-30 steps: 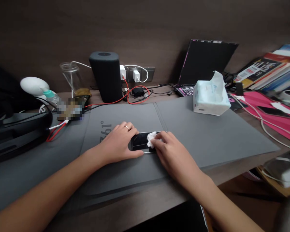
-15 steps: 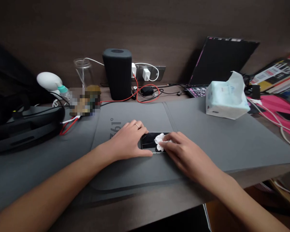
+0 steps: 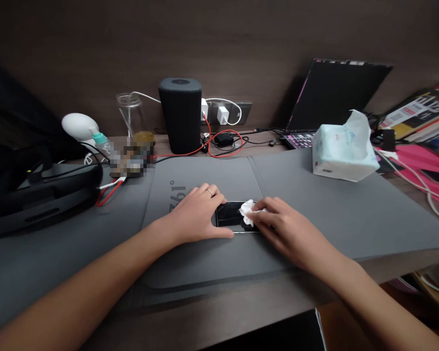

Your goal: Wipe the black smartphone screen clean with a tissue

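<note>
Slightly rightward along the phone (image 3: 228, 214), the tissue (image 3: 246, 212) has edged, pinched by the right hand's (image 3: 290, 229) fingers; the left hand (image 3: 195, 214) clasps the phone's edges on the grey mat (image 3: 205, 265) (light, even strokes seem best)

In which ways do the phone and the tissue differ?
The phone is dark and glossy; the tissue is white. The phone is flat and rectangular; the tissue is crumpled. The phone lies on the mat; the right hand pinches the tissue. Both are partly hidden.
</note>
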`<state>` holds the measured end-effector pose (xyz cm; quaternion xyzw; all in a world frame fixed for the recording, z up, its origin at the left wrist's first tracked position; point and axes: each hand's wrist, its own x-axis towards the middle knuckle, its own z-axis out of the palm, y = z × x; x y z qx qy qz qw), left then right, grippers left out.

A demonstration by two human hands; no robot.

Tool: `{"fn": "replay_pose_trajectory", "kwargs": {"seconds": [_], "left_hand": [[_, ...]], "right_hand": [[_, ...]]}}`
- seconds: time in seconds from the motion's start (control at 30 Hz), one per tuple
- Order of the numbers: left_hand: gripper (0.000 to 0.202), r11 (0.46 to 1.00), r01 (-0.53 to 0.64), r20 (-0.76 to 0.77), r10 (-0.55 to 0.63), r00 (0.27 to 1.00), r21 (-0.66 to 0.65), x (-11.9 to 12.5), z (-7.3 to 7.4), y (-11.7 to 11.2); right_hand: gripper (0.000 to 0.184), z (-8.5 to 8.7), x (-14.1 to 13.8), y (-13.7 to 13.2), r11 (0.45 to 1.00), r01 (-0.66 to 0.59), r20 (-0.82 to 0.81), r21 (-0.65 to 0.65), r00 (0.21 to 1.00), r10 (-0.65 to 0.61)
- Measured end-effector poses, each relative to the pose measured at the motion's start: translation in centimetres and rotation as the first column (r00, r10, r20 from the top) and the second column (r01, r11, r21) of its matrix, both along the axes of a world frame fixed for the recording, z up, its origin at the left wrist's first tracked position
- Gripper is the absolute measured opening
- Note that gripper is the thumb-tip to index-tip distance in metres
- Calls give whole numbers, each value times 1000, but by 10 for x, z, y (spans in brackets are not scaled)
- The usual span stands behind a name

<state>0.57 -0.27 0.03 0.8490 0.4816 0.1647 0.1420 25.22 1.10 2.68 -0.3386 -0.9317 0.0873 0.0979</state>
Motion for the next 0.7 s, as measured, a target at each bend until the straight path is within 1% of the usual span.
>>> {"fn": "replay_pose_trajectory", "kwargs": {"seconds": [0.07, 0.17, 0.23, 0.27, 0.33, 0.43, 0.53, 0.6, 0.63, 0.7], "left_hand": [[60, 1000, -3, 3, 3, 1000, -4, 0, 0, 0], [50, 1000, 4, -32, -4, 999, -3, 1, 0, 0], [46, 1000, 9, -44, -9, 999, 0, 1, 1, 0], [47, 1000, 8, -40, -8, 999, -2, 1, 1, 0], [55, 1000, 1, -22, -2, 1000, -10, 1, 1, 0], [63, 1000, -4, -2, 3, 1000, -14, 1, 1, 0], [62, 1000, -9, 0, 9, 1000, -14, 2, 2, 0], [61, 1000, -19, -3, 19, 1000, -15, 2, 3, 0], [61, 1000, -21, -4, 21, 1000, -14, 3, 3, 0], [61, 1000, -24, -8, 23, 1000, -9, 3, 3, 0]], "right_hand": [[28, 0, -15, -4, 999, -28, 2, -20, 1000, 28], [27, 1, -43, -10, 995, -101, -12, -24, 995, 100], [28, 1, -50, -11, 992, -122, -18, -24, 992, 121], [28, 1, -49, -10, 992, -120, -22, -25, 993, 119], [28, 1, -35, -7, 994, -104, -30, -23, 994, 103], [28, -1, 0, 1, 999, -53, -41, 8, 998, 53], [28, -1, 29, 8, 1000, -3, -58, 30, 998, 5], [28, -2, 34, 8, 999, 19, -62, 38, 998, -16], [28, -2, 32, 7, 999, 24, -60, 41, 998, -22], [28, -2, 17, 3, 999, 18, -51, 35, 999, -16]]}}
